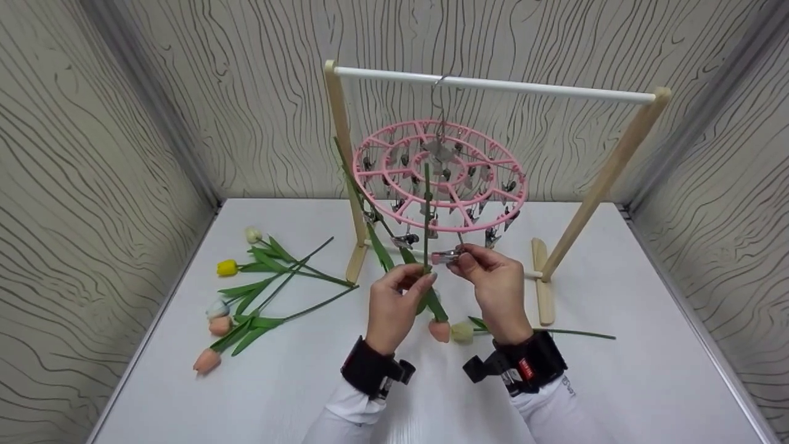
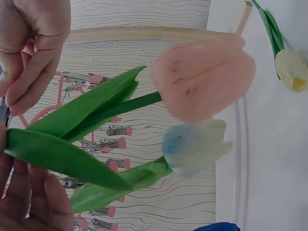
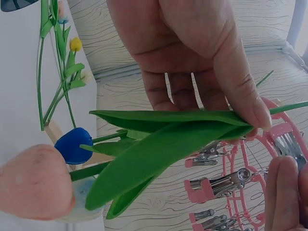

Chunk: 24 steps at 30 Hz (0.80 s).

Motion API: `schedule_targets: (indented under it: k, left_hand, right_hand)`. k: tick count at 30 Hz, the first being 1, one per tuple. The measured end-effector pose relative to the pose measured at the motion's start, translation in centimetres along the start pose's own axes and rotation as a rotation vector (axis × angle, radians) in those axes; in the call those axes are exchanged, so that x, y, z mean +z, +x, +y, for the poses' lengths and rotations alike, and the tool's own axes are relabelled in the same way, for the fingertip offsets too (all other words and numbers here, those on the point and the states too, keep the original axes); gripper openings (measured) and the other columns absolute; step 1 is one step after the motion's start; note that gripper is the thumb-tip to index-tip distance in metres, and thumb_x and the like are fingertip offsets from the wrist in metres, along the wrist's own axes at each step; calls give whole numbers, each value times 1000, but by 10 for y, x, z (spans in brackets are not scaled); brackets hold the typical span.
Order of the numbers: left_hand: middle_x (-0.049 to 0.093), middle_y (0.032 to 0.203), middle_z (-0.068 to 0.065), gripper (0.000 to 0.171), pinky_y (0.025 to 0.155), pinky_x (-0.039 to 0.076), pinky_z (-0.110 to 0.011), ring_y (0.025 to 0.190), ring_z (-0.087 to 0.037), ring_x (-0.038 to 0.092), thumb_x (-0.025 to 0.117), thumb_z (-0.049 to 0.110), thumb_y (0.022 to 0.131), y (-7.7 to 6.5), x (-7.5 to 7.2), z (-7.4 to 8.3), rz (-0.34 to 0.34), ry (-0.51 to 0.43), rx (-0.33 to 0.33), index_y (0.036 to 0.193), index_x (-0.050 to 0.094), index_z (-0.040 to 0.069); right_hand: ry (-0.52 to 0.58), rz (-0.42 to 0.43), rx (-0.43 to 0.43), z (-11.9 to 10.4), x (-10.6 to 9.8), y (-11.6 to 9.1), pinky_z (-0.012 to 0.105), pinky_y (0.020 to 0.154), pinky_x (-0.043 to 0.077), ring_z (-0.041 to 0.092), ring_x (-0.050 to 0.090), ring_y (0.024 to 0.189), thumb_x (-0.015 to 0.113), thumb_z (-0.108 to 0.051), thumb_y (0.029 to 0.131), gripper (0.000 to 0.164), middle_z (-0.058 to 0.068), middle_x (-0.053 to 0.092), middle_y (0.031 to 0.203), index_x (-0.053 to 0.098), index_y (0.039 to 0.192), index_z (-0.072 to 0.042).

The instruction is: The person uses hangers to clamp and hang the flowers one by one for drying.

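My left hand [image 1: 394, 302] pinches the green stem of a peach tulip [image 1: 439, 331], which hangs head down with its leaves [image 3: 149, 149] below the fingers. My right hand [image 1: 496, 293] holds a metal clip [image 1: 445, 256] with pink tips, close beside that stem. Whether the clip touches the stem cannot be told. The clip hangs from a round pink clip hanger [image 1: 525, 185]. Behind the peach tulip, a pale blue-and-white tulip [image 2: 195, 147] and a dark blue tulip [image 3: 74, 146] also hang head down.
A wooden stand [image 1: 592, 185] with a white rod [image 1: 493, 86] carries the hanger and its several other clips. On the white table [image 1: 277, 401], several tulips lie at the left, including a yellow one [image 1: 227, 267]. A pale yellow tulip [image 1: 461, 333] lies near the right hand.
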<state>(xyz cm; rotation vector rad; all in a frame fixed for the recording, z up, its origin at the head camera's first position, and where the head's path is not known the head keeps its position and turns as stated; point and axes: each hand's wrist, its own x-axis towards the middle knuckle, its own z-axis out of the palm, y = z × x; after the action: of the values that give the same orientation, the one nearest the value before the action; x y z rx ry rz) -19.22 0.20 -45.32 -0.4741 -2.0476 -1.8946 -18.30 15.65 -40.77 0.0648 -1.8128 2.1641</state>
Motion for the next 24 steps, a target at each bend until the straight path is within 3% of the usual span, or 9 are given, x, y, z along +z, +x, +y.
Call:
schedule_targets:
  k: [9,18,24]
  left_hand:
    - [63,81,7,20,63,50,-29,72,-12,59,68,34,82,2,1,4,-19,-12,-7,95,68,19]
    - [64,82,2,16,64,49,-30,72,-14,58,69,18,83,2,3,6,-24,-12,-27,97,68,11]
    - [63,83,7,19,62,48,-27,71,-12,57,68,30,82,2,3,7,-30,-9,-16,99,69,19]
  right_hand:
    - [-4,29,20,-3,4,-3,35,76,52,30,65,86,63,-7,85,23,21,64,94,65,102,9]
    - [-9,26,25,-4,7,-5,35,76,52,30,65,86,63,-10,85,22,20,64,94,67,100,5]
    - [-1,14,20,-4,9,-5,35,76,52,30,65,87,64,-10,85,22,20,64,94,66,100,5]
